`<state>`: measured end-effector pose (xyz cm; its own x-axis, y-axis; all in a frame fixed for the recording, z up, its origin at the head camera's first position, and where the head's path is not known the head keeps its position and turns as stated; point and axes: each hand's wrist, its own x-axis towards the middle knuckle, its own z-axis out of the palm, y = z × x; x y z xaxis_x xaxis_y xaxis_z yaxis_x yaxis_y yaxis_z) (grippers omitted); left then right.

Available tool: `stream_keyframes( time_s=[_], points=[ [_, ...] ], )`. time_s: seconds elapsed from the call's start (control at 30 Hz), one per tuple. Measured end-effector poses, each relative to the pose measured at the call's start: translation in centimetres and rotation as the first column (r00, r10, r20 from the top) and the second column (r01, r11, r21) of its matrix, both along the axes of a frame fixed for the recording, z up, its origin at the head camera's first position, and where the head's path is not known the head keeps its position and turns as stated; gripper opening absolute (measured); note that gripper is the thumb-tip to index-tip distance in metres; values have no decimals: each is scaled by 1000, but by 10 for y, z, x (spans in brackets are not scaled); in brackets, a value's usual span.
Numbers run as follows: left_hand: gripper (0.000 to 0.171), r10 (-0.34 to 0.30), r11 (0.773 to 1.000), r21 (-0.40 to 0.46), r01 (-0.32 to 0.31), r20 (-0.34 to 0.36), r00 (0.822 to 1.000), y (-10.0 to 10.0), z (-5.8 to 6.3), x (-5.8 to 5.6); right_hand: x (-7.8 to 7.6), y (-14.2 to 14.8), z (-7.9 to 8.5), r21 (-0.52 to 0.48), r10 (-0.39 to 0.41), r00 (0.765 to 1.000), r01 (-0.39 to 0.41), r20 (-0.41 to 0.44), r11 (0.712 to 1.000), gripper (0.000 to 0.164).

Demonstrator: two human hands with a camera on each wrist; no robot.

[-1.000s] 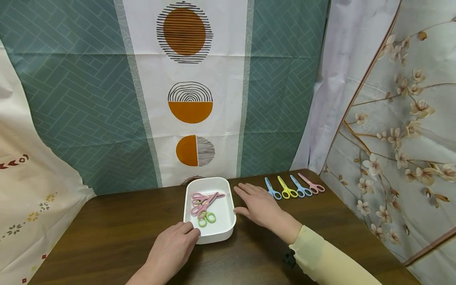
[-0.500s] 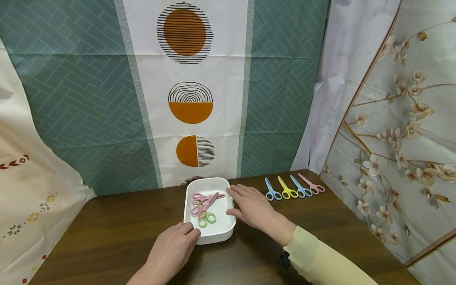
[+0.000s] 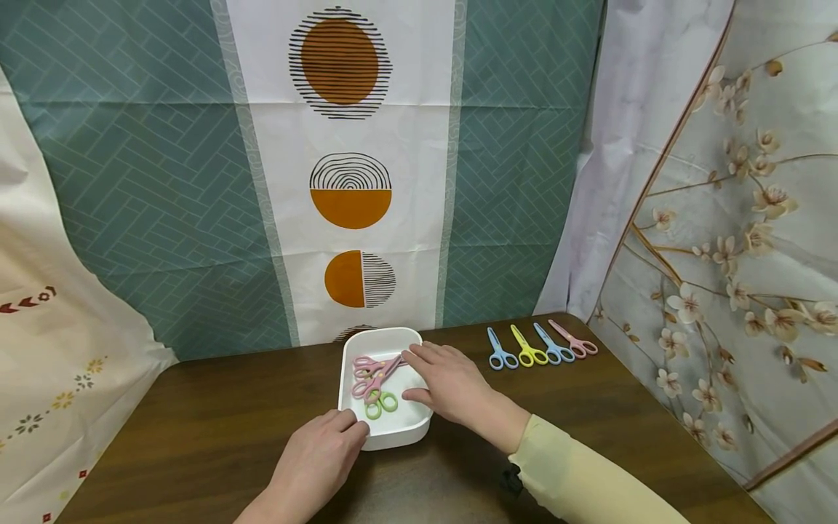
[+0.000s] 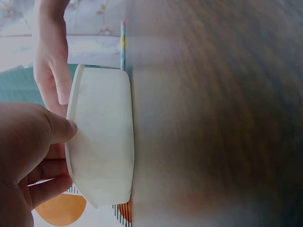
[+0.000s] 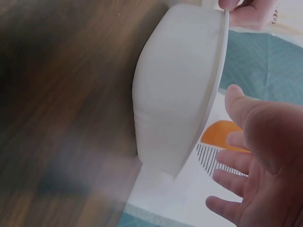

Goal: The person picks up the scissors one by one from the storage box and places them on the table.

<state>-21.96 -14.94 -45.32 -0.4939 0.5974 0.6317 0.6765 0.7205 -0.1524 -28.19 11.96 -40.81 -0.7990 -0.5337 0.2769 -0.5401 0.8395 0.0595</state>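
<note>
A white plastic box (image 3: 396, 438) stands upright on the table, holding pink scissors (image 3: 374, 381) and green scissors (image 3: 389, 402) in a loose pile. My left hand (image 3: 322, 450) pinches its near left rim; in the left wrist view, the thumb presses the outer wall (image 4: 102, 137) and the fingers reach over the edge. Spread above the box's right rim, my right hand (image 3: 455, 384) has its fingertips over the inside, near the pink blades. In the right wrist view this hand (image 5: 270, 156) holds nothing, its fingers apart and above the rim.
To the right on the brown table (image 3: 216, 422) lie blue scissors (image 3: 502, 359), yellow scissors (image 3: 531, 355), another blue pair (image 3: 556, 352) and a pink pair (image 3: 579, 345) in a row. A patterned curtain (image 3: 511, 218) hangs right behind the table's far edge.
My right hand has moved left, from beside the box to above its right part. The left hand keeps its hold on the rim, and the scissors lie as before.
</note>
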Motion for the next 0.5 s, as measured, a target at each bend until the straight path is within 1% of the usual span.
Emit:
stream_keyframes(
  time_s=[0.2,0.37,0.5],
  points=[
    [34,8,1000,-6,-8,18,1000,-1,1,0,1,-13,2,44,20,1000,-20,-17,999,71],
    [33,20,1000,-13,-19,36,999,0,2,1,1,-24,2,81,22,1000,-22,2,996,71],
    [33,15,1000,-13,-15,32,999,0,1,1,1,-31,2,107,31,1000,-31,2,994,70]
  ],
)
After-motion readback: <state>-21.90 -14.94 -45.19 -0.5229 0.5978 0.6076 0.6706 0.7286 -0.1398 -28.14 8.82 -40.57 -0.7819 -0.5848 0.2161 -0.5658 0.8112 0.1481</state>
